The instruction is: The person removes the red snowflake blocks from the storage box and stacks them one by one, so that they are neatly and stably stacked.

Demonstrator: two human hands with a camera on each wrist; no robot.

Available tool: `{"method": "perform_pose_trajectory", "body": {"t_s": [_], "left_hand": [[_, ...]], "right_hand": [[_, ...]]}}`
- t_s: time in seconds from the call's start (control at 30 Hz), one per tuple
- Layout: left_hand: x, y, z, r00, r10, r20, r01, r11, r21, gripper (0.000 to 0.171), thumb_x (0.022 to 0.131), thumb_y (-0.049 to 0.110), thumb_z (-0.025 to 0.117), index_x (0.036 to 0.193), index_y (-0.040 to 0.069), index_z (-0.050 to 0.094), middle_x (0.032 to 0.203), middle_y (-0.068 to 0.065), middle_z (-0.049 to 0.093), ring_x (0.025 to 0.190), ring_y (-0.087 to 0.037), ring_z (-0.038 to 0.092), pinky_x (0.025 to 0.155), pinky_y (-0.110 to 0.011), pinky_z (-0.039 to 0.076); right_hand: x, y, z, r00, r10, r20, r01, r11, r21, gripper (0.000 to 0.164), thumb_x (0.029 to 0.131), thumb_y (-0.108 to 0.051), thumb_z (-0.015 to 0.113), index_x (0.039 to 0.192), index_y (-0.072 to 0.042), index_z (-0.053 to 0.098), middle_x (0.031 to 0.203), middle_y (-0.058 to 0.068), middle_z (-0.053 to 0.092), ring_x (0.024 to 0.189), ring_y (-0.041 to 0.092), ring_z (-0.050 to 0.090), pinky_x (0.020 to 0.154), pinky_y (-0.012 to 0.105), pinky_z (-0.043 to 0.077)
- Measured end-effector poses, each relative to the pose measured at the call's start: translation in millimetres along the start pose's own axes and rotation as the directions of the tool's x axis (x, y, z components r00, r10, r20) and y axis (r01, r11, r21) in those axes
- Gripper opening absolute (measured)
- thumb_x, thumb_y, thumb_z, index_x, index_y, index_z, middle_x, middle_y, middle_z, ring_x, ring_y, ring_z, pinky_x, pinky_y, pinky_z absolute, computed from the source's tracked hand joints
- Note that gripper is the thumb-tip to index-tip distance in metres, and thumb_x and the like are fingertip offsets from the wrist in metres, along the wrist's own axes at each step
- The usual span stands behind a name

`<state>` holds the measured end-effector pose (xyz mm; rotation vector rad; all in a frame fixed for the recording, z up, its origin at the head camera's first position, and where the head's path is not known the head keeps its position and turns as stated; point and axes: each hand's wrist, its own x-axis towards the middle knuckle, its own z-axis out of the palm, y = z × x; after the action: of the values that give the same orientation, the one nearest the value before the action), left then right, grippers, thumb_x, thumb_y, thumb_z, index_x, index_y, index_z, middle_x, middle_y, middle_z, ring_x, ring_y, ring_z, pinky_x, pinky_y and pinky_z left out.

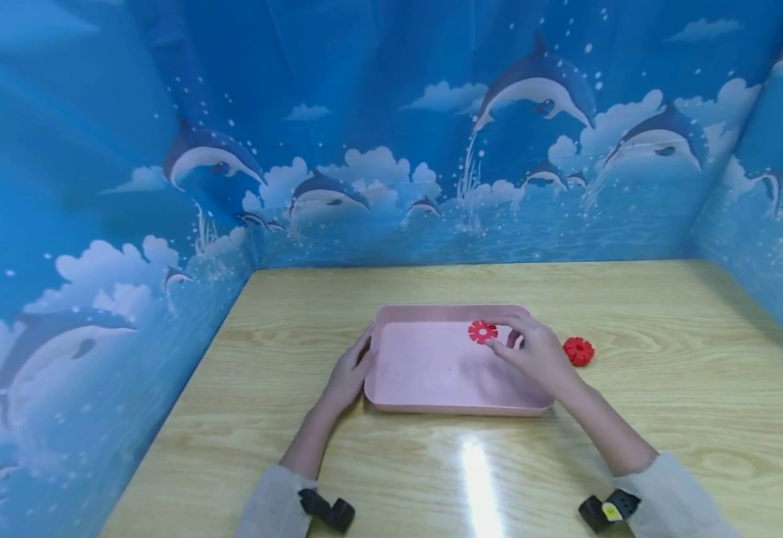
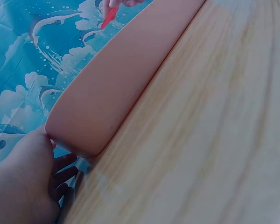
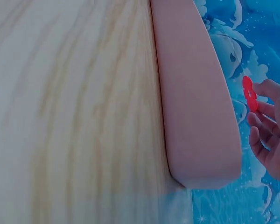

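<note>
A pink rectangular tray [image 1: 418,366] lies on the wooden table in the head view. Against its left end rests my left hand [image 1: 349,376], fingers along the outer wall; in the left wrist view this hand [image 2: 25,179] touches the tray's near corner. My right hand [image 1: 533,351] is over the tray's right part and pinches a red notched disc with a center hole [image 1: 482,332] between thumb and fingers. The right wrist view shows the disc [image 3: 249,93] nearly edge-on, held higher than the tray wall [image 3: 198,102].
A small pile of red notched discs [image 1: 578,351] sits on the table right of the tray, close to the right forearm. Blue dolphin-print cloth [image 1: 391,179] stands around the table's back and sides. A light reflection shows on the wooden table [image 1: 418,463] in front.
</note>
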<state>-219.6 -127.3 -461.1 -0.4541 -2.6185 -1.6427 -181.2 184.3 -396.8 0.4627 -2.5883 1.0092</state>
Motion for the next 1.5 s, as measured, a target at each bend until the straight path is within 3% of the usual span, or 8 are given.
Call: {"method": "perform_pose_trajectory", "body": {"t_s": [0.17, 0.33, 0.4, 0.9, 1.2, 1.5], "left_hand": [[-2.2, 8.1, -1.0, 1.0, 0.0, -0.004, 0.0, 1.0, -0.008, 0.047, 0.099, 0.021, 0.042, 0.144, 0.012, 0.032, 0.142, -0.016, 0.035, 0.128, -0.035, 0.031, 0.106, -0.047, 0.022], [-2.0, 8.2, -0.4, 1.0, 0.0, -0.003, 0.0, 1.0, -0.001, 0.047, 0.099, 0.019, 0.043, 0.144, 0.011, 0.032, 0.141, -0.017, 0.034, 0.128, -0.036, 0.031, 0.106, -0.048, 0.022], [0.0, 1.3, 0.4, 1.0, 0.002, -0.004, -0.002, 1.0, 0.011, 0.047, 0.099, 0.022, 0.043, 0.144, 0.015, 0.032, 0.142, -0.014, 0.035, 0.128, -0.034, 0.031, 0.106, -0.047, 0.022], [0.7, -1.3, 0.3, 1.0, -0.01, -0.001, 0.01, 1.0, 0.012, 0.047, 0.099, 0.021, 0.043, 0.144, 0.017, 0.031, 0.142, -0.013, 0.035, 0.129, -0.032, 0.031, 0.106, -0.046, 0.022], [1.8, -2.9, 0.9, 1.0, 0.004, 0.0, -0.004, 1.0, 0.011, 0.047, 0.099, 0.022, 0.043, 0.144, 0.015, 0.032, 0.142, -0.015, 0.035, 0.129, -0.034, 0.031, 0.106, -0.048, 0.021], [0.4, 0.0, 0.3, 1.0, -0.009, 0.003, 0.009, 1.0, 0.005, 0.048, 0.099, 0.022, 0.043, 0.144, 0.015, 0.031, 0.142, -0.014, 0.035, 0.128, -0.032, 0.032, 0.106, -0.044, 0.022]], "right_hand": [[-6.7, 8.9, -12.8, 1.0, 0.004, -0.025, -0.004, 1.0, -0.015, 0.034, 0.078, -0.009, 0.073, 0.11, -0.002, 0.064, 0.1, 0.011, 0.059, 0.065, 0.014, 0.053, 0.054, 0.024, 0.049], [-14.4, 21.7, -25.1, 0.998, -0.013, -0.067, 0.011, 0.999, -0.033, 0.033, 0.078, -0.007, 0.073, 0.109, -0.003, 0.065, 0.099, 0.011, 0.059, 0.063, 0.014, 0.052, 0.052, 0.023, 0.048], [-17.8, 27.1, -29.5, 0.996, -0.017, -0.084, 0.013, 0.999, -0.046, 0.033, 0.077, -0.005, 0.073, 0.108, -0.003, 0.065, 0.101, 0.01, 0.06, 0.063, 0.014, 0.051, 0.052, 0.022, 0.048], [-41.4, 56.2, -64.9, 0.985, 0.106, -0.133, -0.116, 0.991, -0.065, 0.032, 0.082, -0.014, 0.071, 0.111, -0.004, 0.063, 0.106, 0.012, 0.057, 0.067, 0.011, 0.051, 0.053, 0.015, 0.046], [-52.7, 80.6, -69.5, 0.98, 0.108, -0.166, -0.115, 0.993, -0.034, 0.031, 0.083, -0.011, 0.069, 0.112, -0.003, 0.063, 0.106, 0.013, 0.058, 0.069, 0.001, 0.049, 0.056, 0.008, 0.043], [-62.6, 103.5, -65.5, 0.975, 0.153, -0.159, -0.161, 0.986, -0.036, 0.03, 0.084, -0.011, 0.066, 0.113, -0.003, 0.063, 0.107, 0.013, 0.058, 0.071, -0.001, 0.049, 0.058, 0.008, 0.044]]}}
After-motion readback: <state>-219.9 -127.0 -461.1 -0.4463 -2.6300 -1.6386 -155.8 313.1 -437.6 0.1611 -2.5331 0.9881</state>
